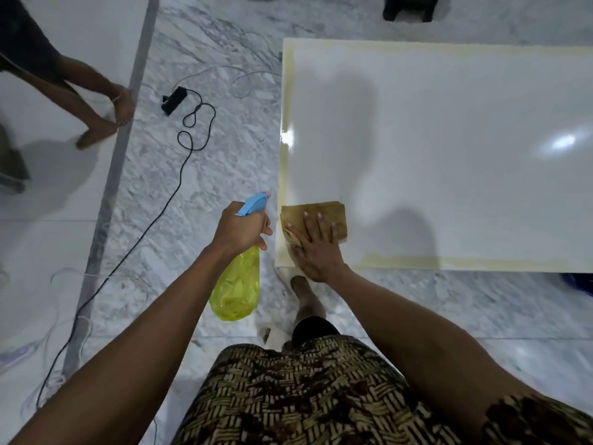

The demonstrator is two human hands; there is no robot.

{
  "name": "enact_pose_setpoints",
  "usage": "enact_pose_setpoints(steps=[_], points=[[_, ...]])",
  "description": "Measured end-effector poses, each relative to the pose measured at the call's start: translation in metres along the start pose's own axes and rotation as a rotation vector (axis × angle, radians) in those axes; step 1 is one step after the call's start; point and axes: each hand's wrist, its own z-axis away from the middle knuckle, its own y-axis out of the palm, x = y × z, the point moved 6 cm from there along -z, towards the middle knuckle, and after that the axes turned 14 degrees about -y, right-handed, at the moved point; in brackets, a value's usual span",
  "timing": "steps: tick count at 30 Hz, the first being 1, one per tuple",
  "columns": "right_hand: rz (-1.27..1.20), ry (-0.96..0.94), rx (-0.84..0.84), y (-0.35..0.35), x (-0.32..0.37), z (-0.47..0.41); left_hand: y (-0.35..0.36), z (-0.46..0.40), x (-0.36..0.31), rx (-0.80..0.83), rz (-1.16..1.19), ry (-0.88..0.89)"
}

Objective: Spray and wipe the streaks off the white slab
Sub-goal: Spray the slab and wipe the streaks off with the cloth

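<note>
the left hand (240, 228) grips the yellow spray bottle (236, 289) beside the slab's near left corner, hiding its neck. the right hand (316, 248) presses flat, fingers spread, on the brown cloth (324, 210) there. the white slab (449, 149) is cut off at right.

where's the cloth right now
In the head view the brown cloth lies flat on the near left corner of the white slab, pressed under the right hand, just right of the spray bottle in the left hand.

Cloth (316, 220) on slab's (449, 139) near-left corner under right hand (316, 248); spray bottle (239, 274) just left.
</note>
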Motion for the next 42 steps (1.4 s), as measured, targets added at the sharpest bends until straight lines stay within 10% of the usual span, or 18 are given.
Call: enact_pose_setpoints(steps=[8, 23, 42], points=[[-0.294, 0.085, 0.376, -0.022, 0.017, 0.028, 0.006, 0.038, 0.012, 0.021, -0.028, -0.003], [-1.618, 0.292, -0.693, -0.251, 0.006, 0.014, -0.013, 0.097, -0.095, 0.027, -0.12, 0.296], [-1.782, 0.176, -0.529, -0.296, 0.041, -0.06, -0.063, 0.096, -0.147, -0.056, -0.057, 0.254]])
